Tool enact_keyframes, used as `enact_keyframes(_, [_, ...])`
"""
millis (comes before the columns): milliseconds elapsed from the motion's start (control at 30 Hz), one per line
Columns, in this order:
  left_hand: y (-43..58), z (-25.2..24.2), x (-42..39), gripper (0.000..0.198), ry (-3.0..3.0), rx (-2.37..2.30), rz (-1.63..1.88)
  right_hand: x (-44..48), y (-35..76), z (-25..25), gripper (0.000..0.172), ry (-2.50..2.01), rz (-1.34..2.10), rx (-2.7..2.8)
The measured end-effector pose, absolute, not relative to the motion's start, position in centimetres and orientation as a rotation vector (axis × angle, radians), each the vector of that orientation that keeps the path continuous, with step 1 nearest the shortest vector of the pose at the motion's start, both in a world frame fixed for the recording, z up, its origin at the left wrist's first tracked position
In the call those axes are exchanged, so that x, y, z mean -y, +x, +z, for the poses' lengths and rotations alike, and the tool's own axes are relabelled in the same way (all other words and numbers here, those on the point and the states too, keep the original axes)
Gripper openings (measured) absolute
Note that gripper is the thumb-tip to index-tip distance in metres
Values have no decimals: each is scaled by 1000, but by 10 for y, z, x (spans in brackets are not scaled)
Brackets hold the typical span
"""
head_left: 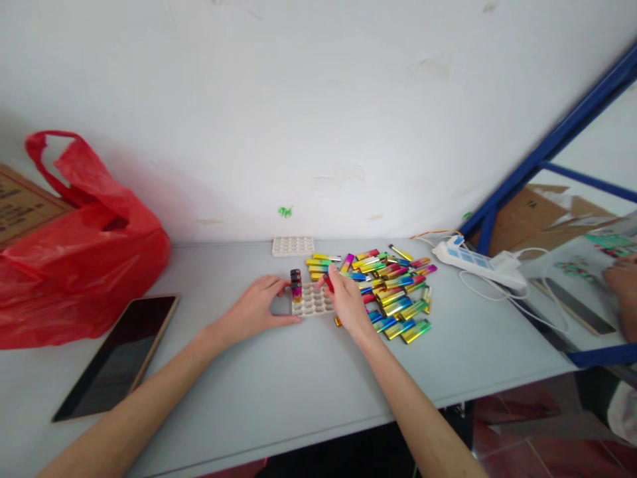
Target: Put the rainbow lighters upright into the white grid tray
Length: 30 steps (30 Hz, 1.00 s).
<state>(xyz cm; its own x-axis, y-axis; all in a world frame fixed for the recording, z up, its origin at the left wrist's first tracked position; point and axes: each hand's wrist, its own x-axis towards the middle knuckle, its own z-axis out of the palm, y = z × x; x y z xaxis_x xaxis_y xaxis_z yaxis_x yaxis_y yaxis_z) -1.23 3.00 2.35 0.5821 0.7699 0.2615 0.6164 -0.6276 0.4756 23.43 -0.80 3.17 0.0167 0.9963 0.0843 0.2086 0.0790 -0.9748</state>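
Observation:
A white tray with round holes [314, 302] lies on the grey table, and a few lighters [296, 285] stand upright in its left end. My left hand [259, 307] rests against the tray's left side, fingers curled round its edge. My right hand [347, 302] hovers over the tray's right end, pinching a red lighter [328, 281] between thumb and fingers. Just right of that hand spreads a heap of several shiny multicoloured lighters [393, 292].
A second holed tray [292, 246] sits by the wall. A red plastic bag [74, 259] and a dark tablet [119, 355] lie at left. A white power strip [475, 262] with cables is at right. Another person's hand [622, 282] shows at the far right.

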Motion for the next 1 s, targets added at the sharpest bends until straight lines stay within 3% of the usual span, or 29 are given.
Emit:
enact_keyframes(300, [-11, 20, -29, 67, 2477, -1136, 653, 19, 235, 47, 29, -1135, 665, 1776])
enact_keyframes(800, [-10, 24, -27, 62, 2478, -1106, 636, 23, 237, 44, 26, -1068, 709, 1974])
enact_keyframes(1000, [-10, 23, -28, 59, 2469, -1105, 645, 22, 236, 47, 22, -1101, 501, 2136])
